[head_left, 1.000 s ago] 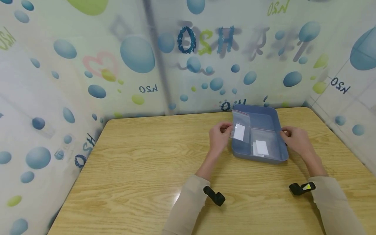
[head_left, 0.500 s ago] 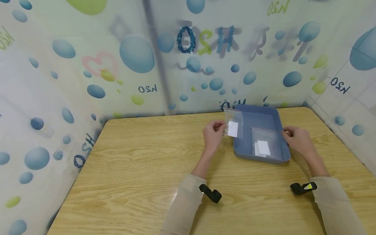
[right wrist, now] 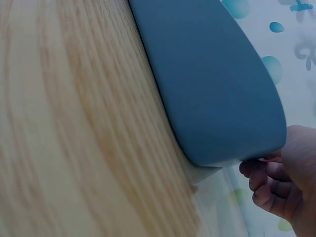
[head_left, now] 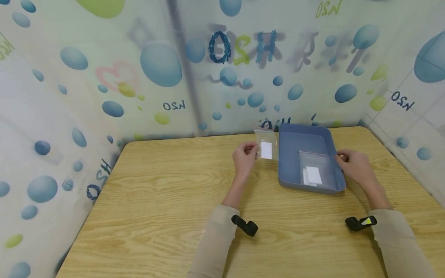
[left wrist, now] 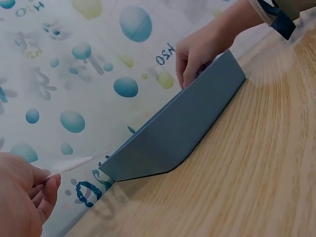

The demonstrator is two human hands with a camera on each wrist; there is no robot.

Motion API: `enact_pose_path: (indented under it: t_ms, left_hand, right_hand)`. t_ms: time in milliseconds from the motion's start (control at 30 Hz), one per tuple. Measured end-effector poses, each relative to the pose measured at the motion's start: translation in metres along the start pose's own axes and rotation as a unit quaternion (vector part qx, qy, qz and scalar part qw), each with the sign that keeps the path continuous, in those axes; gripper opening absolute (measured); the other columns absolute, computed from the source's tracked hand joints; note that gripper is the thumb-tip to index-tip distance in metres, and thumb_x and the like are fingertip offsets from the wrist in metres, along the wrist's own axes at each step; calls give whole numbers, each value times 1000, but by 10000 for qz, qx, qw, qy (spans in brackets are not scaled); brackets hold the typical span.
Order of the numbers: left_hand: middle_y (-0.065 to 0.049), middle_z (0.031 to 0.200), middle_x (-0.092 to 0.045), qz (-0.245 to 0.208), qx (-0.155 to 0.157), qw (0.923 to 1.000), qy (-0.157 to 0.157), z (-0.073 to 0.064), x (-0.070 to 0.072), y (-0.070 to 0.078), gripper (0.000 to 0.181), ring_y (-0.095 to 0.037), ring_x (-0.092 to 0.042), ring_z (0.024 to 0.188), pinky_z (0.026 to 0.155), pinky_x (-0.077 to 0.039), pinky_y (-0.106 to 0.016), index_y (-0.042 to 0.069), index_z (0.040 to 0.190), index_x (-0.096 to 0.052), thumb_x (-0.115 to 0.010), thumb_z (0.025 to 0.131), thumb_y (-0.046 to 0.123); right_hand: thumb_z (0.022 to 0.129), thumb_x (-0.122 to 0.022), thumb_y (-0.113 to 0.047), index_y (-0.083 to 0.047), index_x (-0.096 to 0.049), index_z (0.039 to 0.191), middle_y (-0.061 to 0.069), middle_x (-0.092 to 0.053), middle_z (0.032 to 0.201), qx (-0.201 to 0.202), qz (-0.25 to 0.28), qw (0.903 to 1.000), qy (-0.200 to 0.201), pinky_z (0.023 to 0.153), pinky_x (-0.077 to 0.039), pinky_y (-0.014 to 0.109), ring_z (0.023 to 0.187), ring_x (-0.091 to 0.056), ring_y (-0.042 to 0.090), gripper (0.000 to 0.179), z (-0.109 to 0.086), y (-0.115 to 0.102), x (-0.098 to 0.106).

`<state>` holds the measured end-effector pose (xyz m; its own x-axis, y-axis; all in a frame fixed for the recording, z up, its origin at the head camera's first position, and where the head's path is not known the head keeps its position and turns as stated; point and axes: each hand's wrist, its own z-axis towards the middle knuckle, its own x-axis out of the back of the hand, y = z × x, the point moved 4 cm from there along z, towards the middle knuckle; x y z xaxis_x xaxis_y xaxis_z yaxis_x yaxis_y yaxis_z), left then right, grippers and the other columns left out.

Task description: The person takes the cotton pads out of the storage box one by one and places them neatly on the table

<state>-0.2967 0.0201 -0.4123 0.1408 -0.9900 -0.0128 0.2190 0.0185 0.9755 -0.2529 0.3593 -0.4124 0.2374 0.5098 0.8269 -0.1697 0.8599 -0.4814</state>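
My left hand (head_left: 244, 157) pinches the left edge of a clear zip-lock bag (head_left: 267, 150) with a white card inside, raised just left of the blue-grey box (head_left: 290, 158). Seen from the left wrist, the bag (left wrist: 69, 163) is nearly edge-on between thumb and fingers. At the box's right side, my right hand (head_left: 355, 165) grips the rim. The right wrist view shows that hand (right wrist: 294, 185) with its fingers curled at the box's wall (right wrist: 217, 84). Inside the box, toward the near right, lies another zip-lock bag (head_left: 325, 168) with white pieces in it.
The box stands on a wood-grain table (head_left: 156, 193) near its back edge. Behind it hangs a patterned curtain (head_left: 208, 96) with blue and green dots, which continues along both sides. Black straps with small devices sit on both wrists.
My left hand has carried the zip-lock bag leftward from over the box to beside its left rim. The box has shifted very slightly right, with my right hand still on it.
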Motion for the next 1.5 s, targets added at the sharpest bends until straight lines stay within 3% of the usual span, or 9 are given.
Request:
enact_pose_path:
  t_ms: [400,700,1200,1500]
  left_hand:
    - [-13,86,-68,43,320,9995,34,6,3,-16,5,-8,-60,65,62,-57,-22,-8,96,-70,-69,92,-4]
    - [-14,85,-67,433,532,9976,7,9,3,-24,5,-12,-60,71,63,-57,-22,-8,95,-70,-69,92,-5]
    - [-12,85,-68,1326,303,9907,-71,11,0,-29,5,-14,-60,73,61,-50,-20,-4,94,-70,-69,91,0]
    - [-10,81,-69,1904,365,9810,64,14,1,-36,5,-17,-61,73,64,-50,-24,-2,91,-71,-71,91,4]
  right_hand:
    - [99,-57,-10,17,-64,111,10,-62,70,-17,-57,10000,5,51,-37,31,55,-46,18,31,-1,2,1]
    - [100,-57,-10,17,-64,111,6,-60,67,-10,-54,10000,11,49,-35,30,52,-44,15,30,0,0,-1]
    - [99,-56,-10,16,-65,111,7,-60,68,-22,-49,10000,4,50,-36,30,55,-45,18,29,-1,2,2]
    - [99,-57,-9,16,-66,109,8,-61,68,35,-14,10000,55,50,-36,29,53,-45,15,29,0,1,1]
